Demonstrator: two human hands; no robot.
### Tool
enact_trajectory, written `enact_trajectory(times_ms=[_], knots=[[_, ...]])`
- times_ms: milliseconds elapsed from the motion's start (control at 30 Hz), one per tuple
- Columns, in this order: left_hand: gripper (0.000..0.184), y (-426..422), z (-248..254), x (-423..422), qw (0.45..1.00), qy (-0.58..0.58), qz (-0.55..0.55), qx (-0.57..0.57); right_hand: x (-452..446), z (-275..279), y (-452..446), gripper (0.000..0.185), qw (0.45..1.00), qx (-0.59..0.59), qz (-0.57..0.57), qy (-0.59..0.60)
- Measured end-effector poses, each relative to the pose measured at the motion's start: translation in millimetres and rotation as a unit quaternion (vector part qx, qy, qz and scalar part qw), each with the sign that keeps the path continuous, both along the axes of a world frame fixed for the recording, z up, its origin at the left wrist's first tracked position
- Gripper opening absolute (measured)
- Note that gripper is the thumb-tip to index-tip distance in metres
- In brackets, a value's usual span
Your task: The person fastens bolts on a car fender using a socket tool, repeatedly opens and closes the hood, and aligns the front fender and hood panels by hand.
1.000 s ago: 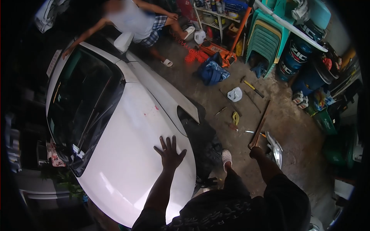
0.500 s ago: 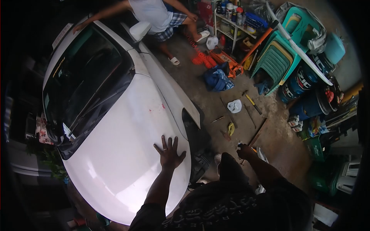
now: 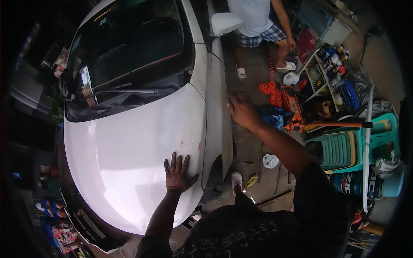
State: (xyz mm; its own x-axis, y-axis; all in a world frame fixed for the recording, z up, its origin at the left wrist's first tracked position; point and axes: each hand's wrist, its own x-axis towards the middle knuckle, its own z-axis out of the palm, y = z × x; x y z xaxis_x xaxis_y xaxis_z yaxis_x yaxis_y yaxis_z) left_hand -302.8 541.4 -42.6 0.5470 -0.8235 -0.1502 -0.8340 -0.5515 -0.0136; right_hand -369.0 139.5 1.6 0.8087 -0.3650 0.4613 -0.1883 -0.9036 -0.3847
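Note:
My left hand [image 3: 180, 175] lies flat with fingers spread on the white hood [image 3: 124, 150] of a car, a ring on one finger. Small red marks [image 3: 199, 145] show on the paint beyond it. My right hand [image 3: 243, 109] is raised beside the car's fender [image 3: 217, 107], near its outer edge; its fingers are partly curled and nothing is seen in them. Whether its fingertips touch the fender cannot be made out. Ahead of the hands are the dark windshield [image 3: 129, 47] and the side mirror [image 3: 226, 23].
A person [image 3: 254, 19] in plaid shorts stands past the mirror. An orange floor jack [image 3: 293, 109], a red coiled hose [image 3: 271, 92], a shelf of bottles [image 3: 329, 73] and stacked green chairs [image 3: 333, 150] are right. A white bag [image 3: 270, 161] and tools lie on the floor.
My right hand has moved up and forward from over the floor tools to the fender's side. The view has turned and shifted toward the windshield. My left hand stays on the hood.

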Motion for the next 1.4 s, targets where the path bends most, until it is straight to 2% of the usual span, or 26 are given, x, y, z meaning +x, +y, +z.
enact_trajectory(times_ms=[67,133,167,333,400,467,533,633,700,733,800,933,1100,1233,1400], knots=[[0.101,-2.3,-0.5,1.9,1.0,0.014,0.015,0.0,81.3,22.6,-13.2,0.031,0.995,-0.056,0.057,-0.065],[0.1,-1.4,-0.2,2.3,0.999,0.026,0.024,-0.003,159.0,11.5,-22.3,0.032,0.987,-0.132,0.069,-0.059],[0.1,-2.0,-0.2,3.6,0.999,0.027,0.016,-0.02,191.4,5.6,-21.8,0.032,0.986,-0.131,0.08,-0.058],[0.096,-19.7,4.7,14.8,0.995,0.054,0.029,-0.075,286.2,-25.9,-24.0,0.032,0.992,-0.124,-0.007,-0.02],[0.092,-58.8,-0.4,38.3,0.971,0.015,0.102,-0.217,293.9,-23.5,-23.5,0.031,0.993,-0.111,-0.024,-0.01],[0.09,-118.4,19.0,80.2,0.958,-0.039,0.12,-0.259,294.3,-21.9,-19.4,0.03,0.995,-0.097,-0.034,0.011],[0.094,-180.9,30.3,129.0,0.94,-0.038,0.131,-0.314,296.3,-20.2,-19.5,0.028,0.994,-0.089,-0.059,0.034],[0.093,-251.3,46.8,182.5,0.937,0.017,0.155,-0.311,298.1,-22.1,-19.3,0.028,0.993,-0.092,-0.065,0.037],[0.088,-276.3,61.3,200.6,0.947,0.112,0.231,-0.194,301.3,-21.1,-20.5,0.029,0.992,-0.093,-0.066,0.047],[0.088,-278.8,61.3,203.1,0.946,0.119,0.231,-0.194,301.0,-21.9,-21.2,0.03,0.993,-0.085,-0.063,0.044],[0.075,-284.0,60.7,206.0,0.945,0.091,0.249,-0.192,301.1,-23.3,-24.4,0.032,0.994,-0.079,-0.063,0.05],[0.063,-285.3,52.8,214.9,0.947,0.136,0.242,-0.159,303.9,-27.5,-24.4,0.036,0.994,-0.088,-0.056,0.036],[0.05,-292.0,37.7,212.1,0.933,0.097,0.272,-0.215,306.1,-31.0,-26.6,0.031,0.993,-0.099,-0.067,-0.002],[0.052,-288.9,33.7,209.0,0.928,0.082,0.273,-0.242,309.0,-29.7,-26.4,0.037,0.994,-0.097,-0.05,0.031],[0.068,-279.9,44.6,209.8,0.939,0.106,0.235,-0.226,304.9,-27.3,-24.6,0.035,0.994,-0.094,-0.052,0.014]])
